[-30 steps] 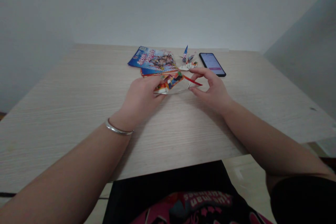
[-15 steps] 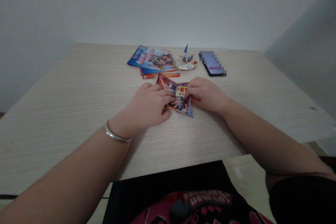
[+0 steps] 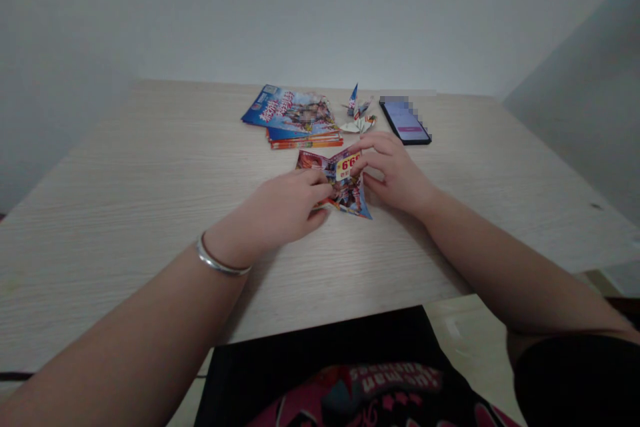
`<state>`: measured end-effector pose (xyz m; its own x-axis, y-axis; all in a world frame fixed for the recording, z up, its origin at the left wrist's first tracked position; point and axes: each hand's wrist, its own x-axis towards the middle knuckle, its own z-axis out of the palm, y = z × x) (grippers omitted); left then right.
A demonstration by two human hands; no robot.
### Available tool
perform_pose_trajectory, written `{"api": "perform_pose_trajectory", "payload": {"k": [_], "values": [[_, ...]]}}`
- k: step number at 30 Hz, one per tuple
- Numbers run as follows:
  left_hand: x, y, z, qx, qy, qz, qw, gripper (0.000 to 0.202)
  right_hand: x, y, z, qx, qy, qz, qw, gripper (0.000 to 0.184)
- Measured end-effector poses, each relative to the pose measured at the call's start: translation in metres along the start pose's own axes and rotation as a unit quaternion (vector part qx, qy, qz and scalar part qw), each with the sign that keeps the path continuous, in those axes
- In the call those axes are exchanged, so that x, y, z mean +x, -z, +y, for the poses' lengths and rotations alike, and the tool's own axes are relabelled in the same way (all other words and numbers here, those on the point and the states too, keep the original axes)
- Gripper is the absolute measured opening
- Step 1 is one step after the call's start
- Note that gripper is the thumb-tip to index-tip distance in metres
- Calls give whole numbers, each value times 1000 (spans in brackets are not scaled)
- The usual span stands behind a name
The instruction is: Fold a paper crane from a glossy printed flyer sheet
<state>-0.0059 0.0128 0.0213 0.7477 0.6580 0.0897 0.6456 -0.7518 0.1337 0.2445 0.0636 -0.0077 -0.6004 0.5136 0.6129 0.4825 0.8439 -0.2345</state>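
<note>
In the head view, a folded sheet of glossy printed paper (image 3: 345,195) with pointed corners and a yellow price panel lies on the table between my hands. My left hand (image 3: 293,203), a silver bangle at its wrist, pinches the paper's left side, fingers on top and thumb near the lower edge. Fingers of my right hand (image 3: 393,170) rest on its upper right part, the index stretched toward the top edge and the thumb by the right edge. The hands cover parts of the folds.
Behind the paper is a stack of printed leaflets (image 3: 290,110). Two folded paper cranes (image 3: 357,121) stand beside it, with a phone (image 3: 407,123) farther right. The pale wooden table (image 3: 150,173) meets a wall at the back.
The right hand's fingers have spread and shifted up along the paper, baring more of the yellow panel. The paper looks more opened out and flatter. The left hand keeps its place.
</note>
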Motion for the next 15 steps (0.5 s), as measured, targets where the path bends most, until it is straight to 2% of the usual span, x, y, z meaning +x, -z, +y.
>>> {"api": "perform_pose_trajectory", "payload": {"k": [4,8,10,12,15], "values": [[1,-4,-4,-59,-6,2,998,29,0,0,-1,-1,-34,7,999,10],[3,-7,-9,-35,-12,20,999,25,-1,3,-5,16,-61,-13,998,17],[3,-8,-11,-40,-14,28,999,24,-3,2,-5,40,-97,-9,994,34],[3,-9,-13,-71,-28,29,997,24,-6,-4,-2,89,-155,-2,984,62],[4,-11,-14,-107,-34,35,993,25,-10,-16,8,205,-250,-2,946,76]]}}
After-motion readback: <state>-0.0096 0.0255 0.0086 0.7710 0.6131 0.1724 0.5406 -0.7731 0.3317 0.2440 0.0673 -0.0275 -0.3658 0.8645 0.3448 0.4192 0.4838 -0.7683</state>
